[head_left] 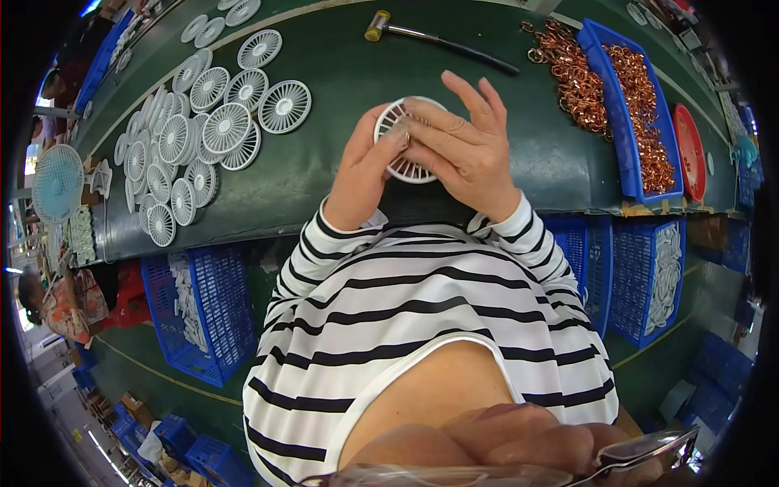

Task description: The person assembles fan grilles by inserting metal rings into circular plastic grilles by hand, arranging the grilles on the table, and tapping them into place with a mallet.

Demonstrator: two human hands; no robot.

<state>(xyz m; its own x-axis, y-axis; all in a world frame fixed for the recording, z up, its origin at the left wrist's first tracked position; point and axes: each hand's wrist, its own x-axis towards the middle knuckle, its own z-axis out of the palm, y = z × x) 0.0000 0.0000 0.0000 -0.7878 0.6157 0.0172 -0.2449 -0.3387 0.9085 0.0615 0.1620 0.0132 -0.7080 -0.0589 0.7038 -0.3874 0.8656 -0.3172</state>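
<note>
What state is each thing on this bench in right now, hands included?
Left hand: gripping the white fan grille at its left edge.
Right hand: laid over the grille, fingers spread.
White fan grille: held above the green table.
Pile of grilles: overlapping, flat on the table.
Mallet: lying untouched.
Blue tray: full of copper coils.

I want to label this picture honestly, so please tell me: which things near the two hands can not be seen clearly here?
- White round grille, head view: mostly covered by the left hand and right hand; whether anything sits in its centre is hidden.
- Copper rings in the blue tray: too small to tell apart.
- Table's near edge: the striped sleeves hide the middle.
</note>
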